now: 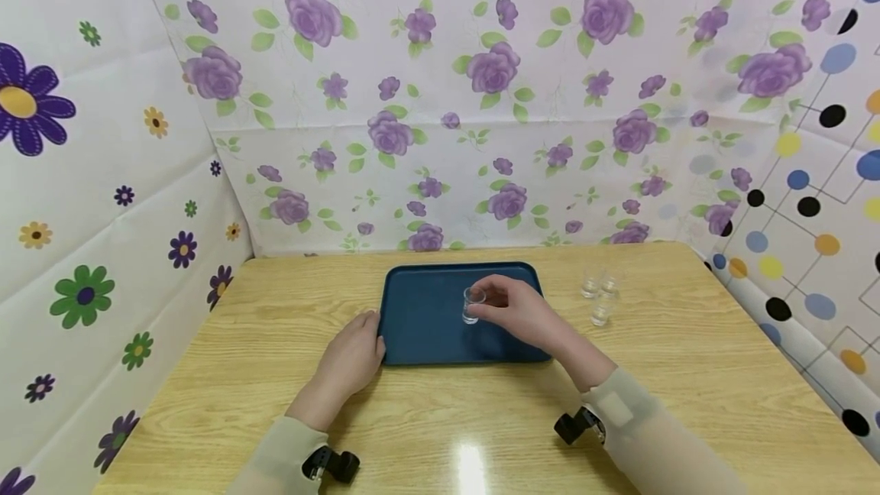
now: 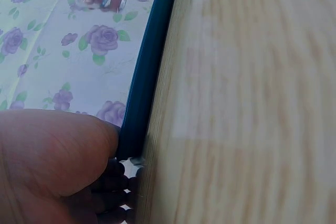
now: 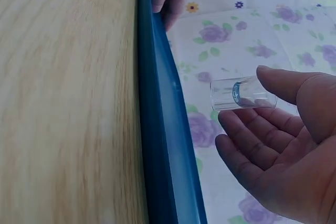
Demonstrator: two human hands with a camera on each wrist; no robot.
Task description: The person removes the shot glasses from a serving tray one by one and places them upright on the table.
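A dark blue rectangular tray [image 1: 426,319] lies on the wooden table. My left hand [image 1: 353,350] grips the tray's near left corner, with the thumb at the front rim in the left wrist view; its fingers are partly hidden there. Over the tray, right of its middle, my right hand [image 1: 517,313] pinches a small clear shot glass [image 1: 470,315] between thumb and fingers. The glass [image 3: 226,95] is held near its upper end in the right wrist view. Whether its base touches the tray, I cannot tell.
Three more clear shot glasses [image 1: 600,317] stand close together on the table [image 1: 440,403], right of the tray. Flower-patterned cloth [image 1: 440,174] hangs behind the table, with other patterned cloths at both sides.
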